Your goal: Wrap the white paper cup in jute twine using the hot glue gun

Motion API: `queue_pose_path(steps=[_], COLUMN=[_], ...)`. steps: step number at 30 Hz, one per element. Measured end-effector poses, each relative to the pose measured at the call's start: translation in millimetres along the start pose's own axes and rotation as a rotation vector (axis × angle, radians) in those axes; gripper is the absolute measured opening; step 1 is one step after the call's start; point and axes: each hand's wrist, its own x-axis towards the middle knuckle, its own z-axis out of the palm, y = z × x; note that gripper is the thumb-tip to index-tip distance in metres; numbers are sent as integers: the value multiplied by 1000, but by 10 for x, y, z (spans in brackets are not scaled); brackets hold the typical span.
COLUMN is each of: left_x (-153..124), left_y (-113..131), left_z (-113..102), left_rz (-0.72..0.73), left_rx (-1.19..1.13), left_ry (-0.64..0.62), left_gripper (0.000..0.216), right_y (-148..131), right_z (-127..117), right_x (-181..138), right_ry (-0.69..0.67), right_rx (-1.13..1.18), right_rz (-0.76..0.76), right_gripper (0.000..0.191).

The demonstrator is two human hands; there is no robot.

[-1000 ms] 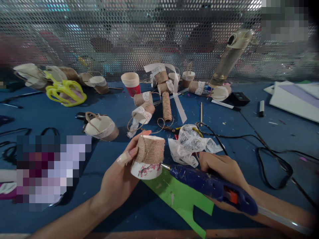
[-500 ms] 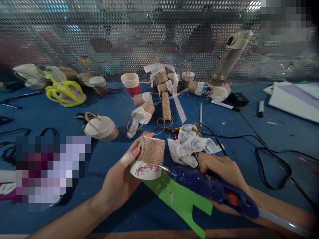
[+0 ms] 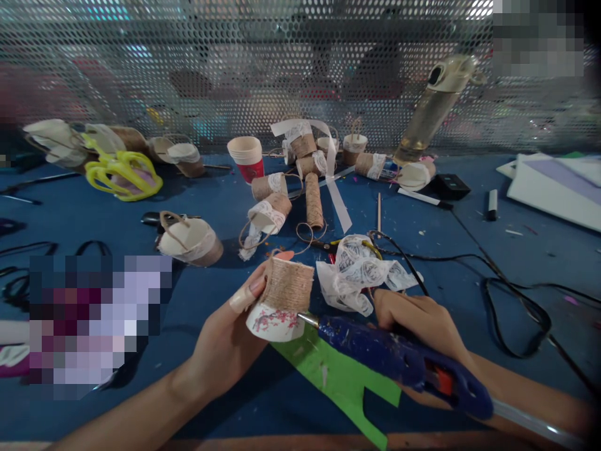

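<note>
The blue table (image 3: 230, 416) and everything lying on it look just as they did a second ago, so what has changed is all in your two hands. Your right hand (image 3: 416, 313) is closed around the blue glue gun (image 3: 399, 357), though the gun itself hides much of the grip, and its rear end has shifted slightly down and to the right. The green sheet (image 3: 340, 373) lies unmoved below. Your left hand (image 3: 225, 341) is curled around the cup (image 3: 287, 285), which sits just above the far end of that sheet, printed wider end downward. You have turned the cup a little, and its twine-wrapped top leans further right. The metal nozzle (image 3: 308, 319) has slid slightly left and down along the line where the twine stops and the blossom print starts. To my eye that puts a different stretch of that edge at the tip; whether it touches, or any glue is out, I cannot tell.
</note>
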Motion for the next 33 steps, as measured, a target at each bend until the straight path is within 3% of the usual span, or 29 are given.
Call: queue_pose_path(steps=[5,12,20,29,33], left_x=[13,-2,17,-21,-19], left_y=[-2,0,-39,11,13], left_z=[-56,-105,-87,-97,-89], left_rz=[2,23,-1,9,16], left_rx=[-60,-91,-36,-80,-70], left_ry=[-91,-178,-86,-145,-150], left_gripper=[39,36,42,48,40], right_y=[110,-30,-55,-13,-15], right_z=[57,19,28,41,53], right_x=[0,-22,-22,-9,-8], right_ry=[13,16,69,65,69], right_rx=[-18,-4,76,63,89], right_rz=[-30,-24,-65,-46,-68], right_gripper=[26,28,31,26,27])
